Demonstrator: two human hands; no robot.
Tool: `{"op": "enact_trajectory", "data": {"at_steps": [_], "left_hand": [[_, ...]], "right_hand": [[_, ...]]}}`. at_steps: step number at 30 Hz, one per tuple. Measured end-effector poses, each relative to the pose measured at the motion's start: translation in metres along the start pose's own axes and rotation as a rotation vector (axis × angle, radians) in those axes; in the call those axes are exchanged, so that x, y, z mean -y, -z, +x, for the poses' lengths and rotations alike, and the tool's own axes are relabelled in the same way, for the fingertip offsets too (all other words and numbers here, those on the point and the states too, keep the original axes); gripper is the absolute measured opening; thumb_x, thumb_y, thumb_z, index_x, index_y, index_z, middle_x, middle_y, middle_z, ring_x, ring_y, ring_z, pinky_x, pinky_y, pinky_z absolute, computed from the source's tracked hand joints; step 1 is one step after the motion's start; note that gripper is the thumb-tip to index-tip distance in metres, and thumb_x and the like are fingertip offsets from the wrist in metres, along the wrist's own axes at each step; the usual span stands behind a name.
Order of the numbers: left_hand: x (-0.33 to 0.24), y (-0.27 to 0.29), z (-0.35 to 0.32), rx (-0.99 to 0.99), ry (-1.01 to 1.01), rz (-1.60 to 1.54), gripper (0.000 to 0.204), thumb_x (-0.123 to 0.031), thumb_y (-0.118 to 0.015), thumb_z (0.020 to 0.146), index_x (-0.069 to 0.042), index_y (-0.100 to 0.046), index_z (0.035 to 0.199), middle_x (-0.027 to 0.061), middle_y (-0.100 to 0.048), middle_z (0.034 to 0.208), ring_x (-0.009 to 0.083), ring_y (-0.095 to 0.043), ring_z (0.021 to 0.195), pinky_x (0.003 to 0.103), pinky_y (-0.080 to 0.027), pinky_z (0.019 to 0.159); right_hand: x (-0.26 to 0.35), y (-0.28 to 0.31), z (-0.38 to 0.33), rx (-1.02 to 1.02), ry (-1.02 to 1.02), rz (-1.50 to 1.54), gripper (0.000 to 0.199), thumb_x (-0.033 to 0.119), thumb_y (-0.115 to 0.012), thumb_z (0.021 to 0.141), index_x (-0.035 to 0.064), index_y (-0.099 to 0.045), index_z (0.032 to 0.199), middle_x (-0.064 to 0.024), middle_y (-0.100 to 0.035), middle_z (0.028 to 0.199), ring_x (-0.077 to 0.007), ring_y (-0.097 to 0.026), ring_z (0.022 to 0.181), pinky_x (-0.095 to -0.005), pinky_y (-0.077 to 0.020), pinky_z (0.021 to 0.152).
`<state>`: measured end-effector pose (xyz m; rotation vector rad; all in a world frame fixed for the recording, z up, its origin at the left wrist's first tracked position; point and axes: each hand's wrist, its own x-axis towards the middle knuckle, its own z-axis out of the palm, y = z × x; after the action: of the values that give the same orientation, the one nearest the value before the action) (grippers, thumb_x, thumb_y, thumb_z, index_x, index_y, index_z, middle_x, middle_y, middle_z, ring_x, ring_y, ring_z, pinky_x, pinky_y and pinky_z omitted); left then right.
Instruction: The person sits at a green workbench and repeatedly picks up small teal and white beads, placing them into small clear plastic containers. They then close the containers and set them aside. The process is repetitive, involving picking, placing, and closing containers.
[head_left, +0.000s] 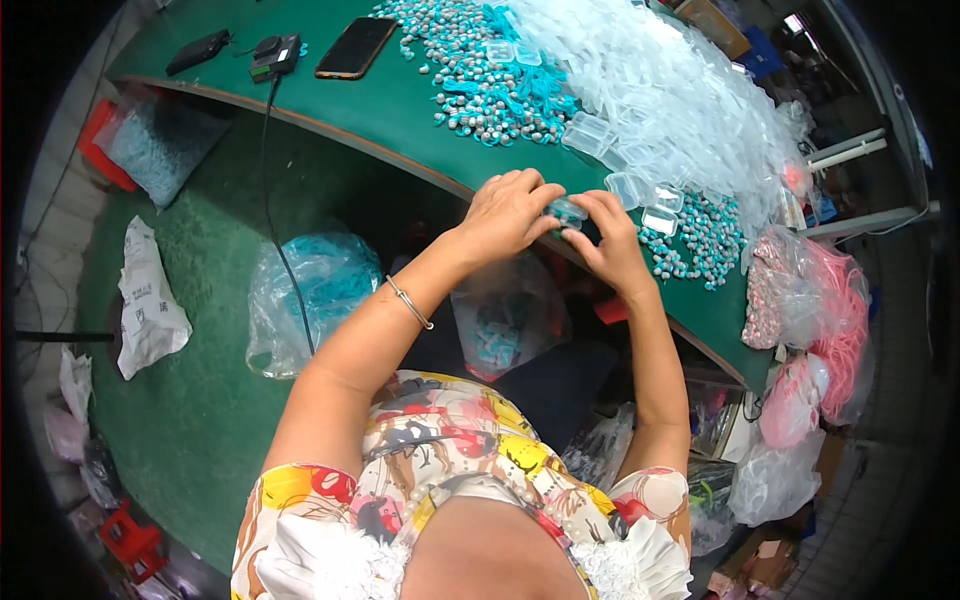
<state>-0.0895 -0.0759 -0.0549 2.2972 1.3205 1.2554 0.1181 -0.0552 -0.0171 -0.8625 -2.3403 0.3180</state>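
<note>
Just over the table's near edge, my left hand (507, 212) and my right hand (612, 243) together grip a small clear plastic box (567, 212). Something teal shows inside it; my fingers cover part of the box. Beside my right hand, a few similar open boxes (661, 220) lie on the green table (400, 125). To the right of them is a pile of small teal and silver-grey pieces (705, 240). Farther back lies a heap of teal cords with silver-grey beads (500, 105).
A large mound of clear plastic boxes (660, 90) covers the table's far right. A phone (356, 48) and a small black device (275, 57) with a hanging cable lie at far left. Below are a bag of teal material (315, 285) and a bag of filled boxes (500, 335). Pink cords (838, 320) hang right.
</note>
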Motion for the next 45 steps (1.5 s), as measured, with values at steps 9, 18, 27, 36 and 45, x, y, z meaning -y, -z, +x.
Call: {"op": "enact_trajectory", "data": {"at_steps": [9,18,27,36,45], "left_hand": [[0.009,0.001,-0.002,0.042,0.018,-0.104,0.022,-0.028,-0.063,0.092,-0.007,-0.066,0.090,0.0099,-0.057,0.088,0.0316,-0.059,0.079,0.043,-0.045,0.072],[-0.021,-0.014,-0.019,-0.079,-0.024,-0.145,0.021,-0.028,-0.065,0.091,-0.008,-0.067,0.084,0.0095,-0.058,0.082,0.0303,-0.060,0.075,0.042,-0.046,0.067],[-0.026,-0.019,-0.038,0.129,-0.025,-0.137,0.020,-0.028,-0.069,0.086,-0.008,-0.068,0.090,0.0126,-0.065,0.080,0.0330,-0.066,0.077,0.044,-0.051,0.070],[0.058,0.030,0.018,-0.275,0.188,0.312,0.021,-0.014,-0.075,0.078,-0.015,-0.070,0.098,0.0047,-0.063,0.091,0.0274,-0.064,0.088,0.042,-0.047,0.073],[0.064,0.019,0.028,-0.224,0.190,0.401,0.019,-0.015,-0.076,0.078,-0.015,-0.069,0.095,0.0039,-0.061,0.090,0.0258,-0.063,0.089,0.042,-0.046,0.074]], "right_hand": [[0.008,-0.019,-0.002,-0.047,-0.128,0.129,0.016,0.008,-0.070,0.083,0.0002,-0.067,0.097,-0.0126,-0.058,0.082,-0.0249,-0.057,0.067,-0.0340,-0.0455,0.060],[-0.053,0.000,0.067,-0.017,-0.020,-0.121,0.028,0.023,-0.068,0.089,0.0050,-0.067,0.110,-0.0117,-0.068,0.103,-0.0312,-0.062,0.099,-0.0419,-0.0464,0.086],[-0.080,-0.004,0.123,0.290,-0.526,-0.614,0.060,0.040,-0.075,0.082,0.0096,-0.059,0.131,-0.0129,-0.061,0.131,-0.0327,-0.054,0.121,-0.0567,-0.0407,0.094],[-0.068,-0.001,0.092,-0.030,-0.253,-0.462,0.049,0.030,-0.083,0.072,0.0089,-0.067,0.114,-0.0083,-0.063,0.107,-0.0301,-0.059,0.105,-0.0482,-0.0422,0.082],[0.014,-0.004,0.005,-0.073,0.080,-0.396,0.025,0.012,-0.076,0.074,0.0100,-0.065,0.096,-0.0043,-0.059,0.087,-0.0259,-0.058,0.088,-0.0411,-0.0386,0.081]]}}
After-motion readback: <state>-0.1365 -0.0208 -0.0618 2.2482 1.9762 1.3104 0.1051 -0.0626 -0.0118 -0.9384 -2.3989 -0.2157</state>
